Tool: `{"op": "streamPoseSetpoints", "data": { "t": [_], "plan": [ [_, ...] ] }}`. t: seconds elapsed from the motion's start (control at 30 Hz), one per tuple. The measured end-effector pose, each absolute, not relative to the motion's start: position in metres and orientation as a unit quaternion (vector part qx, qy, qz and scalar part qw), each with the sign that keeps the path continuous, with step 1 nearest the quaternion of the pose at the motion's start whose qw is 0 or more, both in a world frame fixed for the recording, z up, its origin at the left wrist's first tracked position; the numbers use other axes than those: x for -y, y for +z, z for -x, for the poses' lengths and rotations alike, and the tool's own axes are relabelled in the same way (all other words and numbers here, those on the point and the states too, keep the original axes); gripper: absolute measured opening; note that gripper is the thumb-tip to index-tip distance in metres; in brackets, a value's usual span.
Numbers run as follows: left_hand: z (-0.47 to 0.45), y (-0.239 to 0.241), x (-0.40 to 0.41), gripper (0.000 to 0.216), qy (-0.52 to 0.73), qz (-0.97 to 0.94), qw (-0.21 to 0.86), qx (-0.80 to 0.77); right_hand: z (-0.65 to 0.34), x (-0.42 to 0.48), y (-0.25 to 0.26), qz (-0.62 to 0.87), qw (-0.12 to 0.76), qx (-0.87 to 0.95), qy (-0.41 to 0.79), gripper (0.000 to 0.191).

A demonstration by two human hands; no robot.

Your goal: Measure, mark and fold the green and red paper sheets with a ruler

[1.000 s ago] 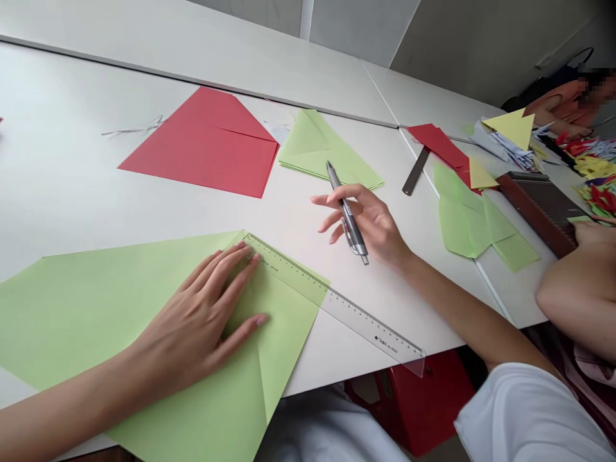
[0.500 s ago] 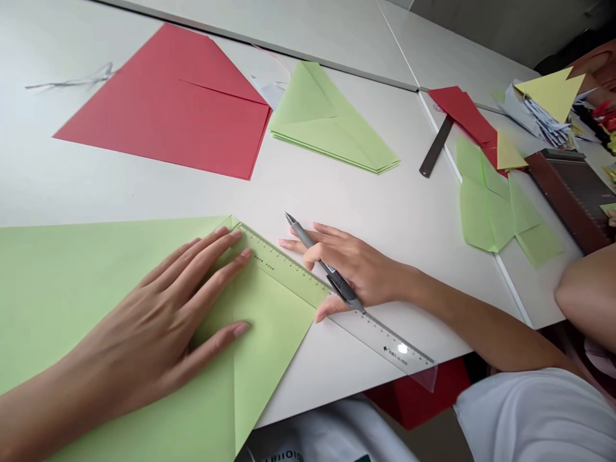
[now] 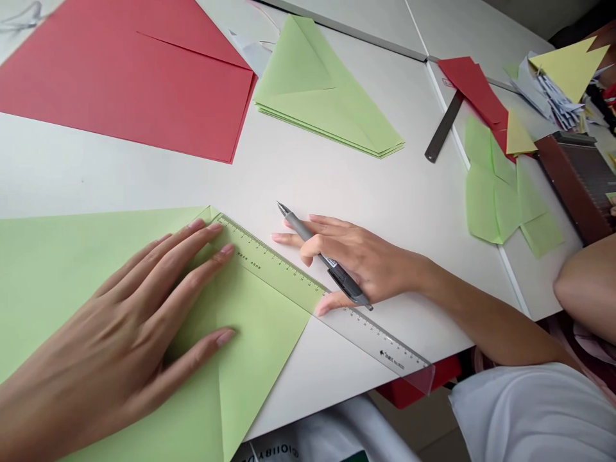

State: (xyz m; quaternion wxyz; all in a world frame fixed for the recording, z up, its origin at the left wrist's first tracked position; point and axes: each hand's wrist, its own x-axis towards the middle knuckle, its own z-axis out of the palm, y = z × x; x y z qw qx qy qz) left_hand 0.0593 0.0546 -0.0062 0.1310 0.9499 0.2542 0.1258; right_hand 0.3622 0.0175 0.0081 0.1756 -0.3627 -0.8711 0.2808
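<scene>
My left hand lies flat with fingers spread on a large folded light green paper sheet at the table's near edge. A clear plastic ruler runs diagonally along the sheet's upper right edge and sticks out past the table edge. My right hand rests beside the ruler with a grey pen held between its fingers, tip pointing up and left. Its thumb presses on the ruler near the paper's corner.
A large red sheet and a stack of folded green paper lie further back. A dark metal ruler, red, green and yellow pieces and a brown paper cutter sit to the right. Another person's arm is at the right edge.
My right hand has come down from above the table with the pen and settled on the ruler. The view has tilted down and closer. My left hand stays on the green sheet.
</scene>
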Motion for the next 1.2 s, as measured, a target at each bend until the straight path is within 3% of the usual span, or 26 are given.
{"op": "streamPoseSetpoints", "data": {
  "t": [0.5, 0.97, 1.2],
  "plan": [
    [-0.0586, -0.0069, -0.0556, 0.066, 0.118, -0.957, 0.095, -0.247, -0.3629, -0.0184, 0.0071, 0.360, 0.186, 0.870, 0.280, 0.033],
    [-0.0585, -0.0070, -0.0529, 0.072, 0.140, -0.943, 0.131, -0.273, -0.3634, -0.0193, 0.0063, 0.354, 0.189, 0.870, 0.286, 0.038],
    [-0.0583, -0.0031, -0.0558, 0.058, 0.089, -0.961, 0.118, -0.234, -0.3631, -0.0188, 0.0076, 0.358, 0.181, 0.869, 0.290, 0.039]
  ]
}}
